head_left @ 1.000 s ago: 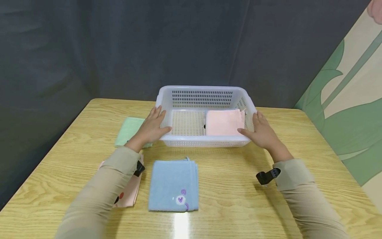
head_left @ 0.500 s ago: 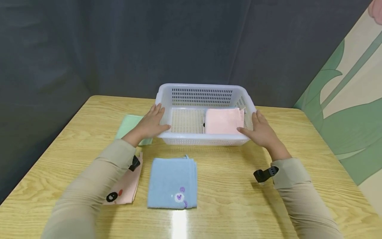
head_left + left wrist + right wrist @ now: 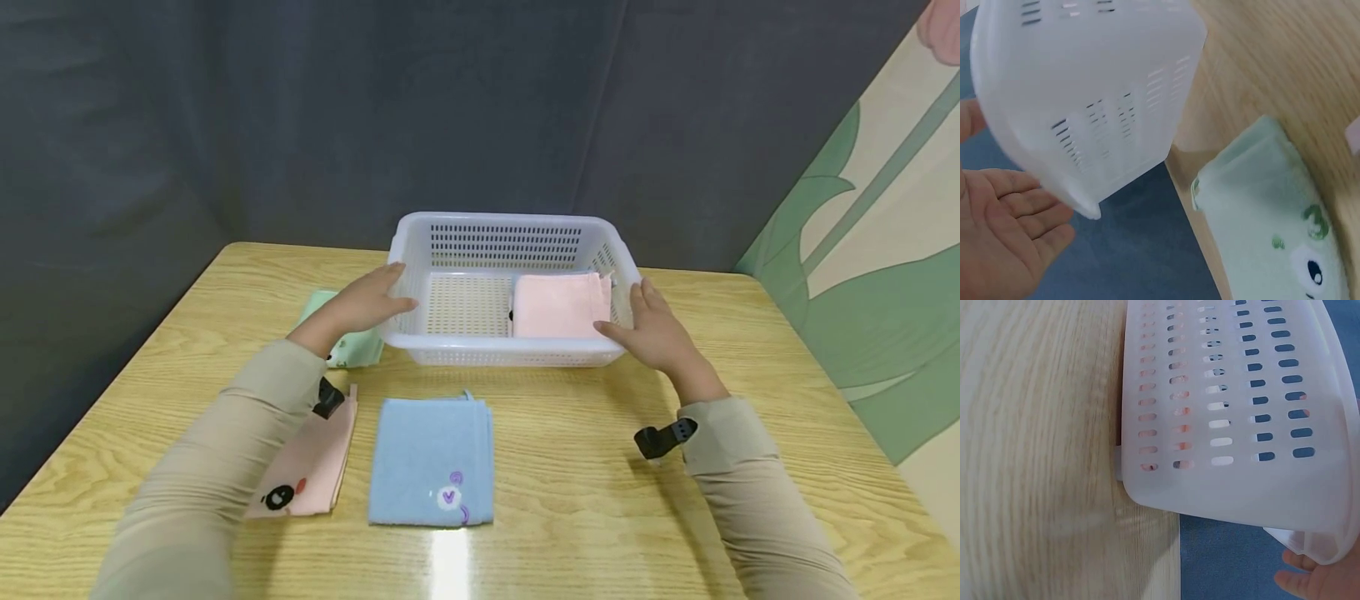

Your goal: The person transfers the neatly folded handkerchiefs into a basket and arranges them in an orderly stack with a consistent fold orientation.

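The left hand (image 3: 363, 302) has turned, its fingers no longer spread as they were before; the right hand (image 3: 656, 329) looks much the same. Well apart, both have relaxed fingers at opposite ends of the white basket (image 3: 517, 343) between them. A folded pink cloth (image 3: 562, 306) lies inside, beside the right thumb. A green cloth (image 3: 360, 348) lies just below the left hand, a second pink cloth (image 3: 318, 467) by that forearm, a blue cloth (image 3: 427, 458) between the forearms.

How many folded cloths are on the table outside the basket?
3: a green cloth left of the basket, a pink cloth partly hidden by the left sleeve, and a blue cloth in front of the basket. The sleeve could be hiding more.
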Demonstrator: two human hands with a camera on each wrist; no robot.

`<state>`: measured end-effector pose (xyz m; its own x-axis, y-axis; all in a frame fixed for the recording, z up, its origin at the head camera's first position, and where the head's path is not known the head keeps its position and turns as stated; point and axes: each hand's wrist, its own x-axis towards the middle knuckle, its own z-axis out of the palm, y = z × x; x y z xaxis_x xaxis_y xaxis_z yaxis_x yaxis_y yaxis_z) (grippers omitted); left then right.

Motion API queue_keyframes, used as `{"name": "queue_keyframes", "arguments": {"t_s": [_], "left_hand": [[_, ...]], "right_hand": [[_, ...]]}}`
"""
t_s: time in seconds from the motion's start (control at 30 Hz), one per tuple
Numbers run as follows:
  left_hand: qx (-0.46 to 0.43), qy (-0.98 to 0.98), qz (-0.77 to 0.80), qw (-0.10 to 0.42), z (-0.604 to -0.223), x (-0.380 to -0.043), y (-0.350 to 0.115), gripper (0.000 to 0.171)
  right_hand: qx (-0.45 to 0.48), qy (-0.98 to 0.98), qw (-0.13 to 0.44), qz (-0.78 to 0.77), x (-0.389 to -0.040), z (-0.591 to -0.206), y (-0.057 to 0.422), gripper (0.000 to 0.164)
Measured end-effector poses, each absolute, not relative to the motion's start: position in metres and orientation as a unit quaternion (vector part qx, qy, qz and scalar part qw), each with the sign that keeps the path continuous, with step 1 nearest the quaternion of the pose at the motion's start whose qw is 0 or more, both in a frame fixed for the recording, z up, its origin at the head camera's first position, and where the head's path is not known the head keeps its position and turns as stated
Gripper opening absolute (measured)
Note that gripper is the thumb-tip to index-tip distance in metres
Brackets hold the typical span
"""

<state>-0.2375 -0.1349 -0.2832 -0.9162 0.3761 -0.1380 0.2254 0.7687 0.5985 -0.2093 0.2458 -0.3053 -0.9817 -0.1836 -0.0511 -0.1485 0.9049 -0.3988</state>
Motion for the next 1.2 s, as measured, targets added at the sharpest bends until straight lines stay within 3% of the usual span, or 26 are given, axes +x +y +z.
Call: {"name": "queue_keyframes", "arguments": {"t_s": [0.63,1.0,1.2], "left_hand": [[0.063,0.898,0.404,0.165,-0.281,-0.237,-0.183,0.077],[0.034,0.901,0.401,0.163,-0.291,-0.238,-0.204,0.064],[0.019,0.901,0.395,0.177,-0.294,-0.239,-0.211,0.066]], "right_hand": [[-0.08,0.975,0.051,-0.203,-0.208,-0.306,0.247,0.094],[-0.081,0.973,0.049,-0.209,-0.209,-0.306,0.246,0.095],[-0.078,0.974,0.049,-0.208,-0.209,-0.306,0.247,0.095]]}}
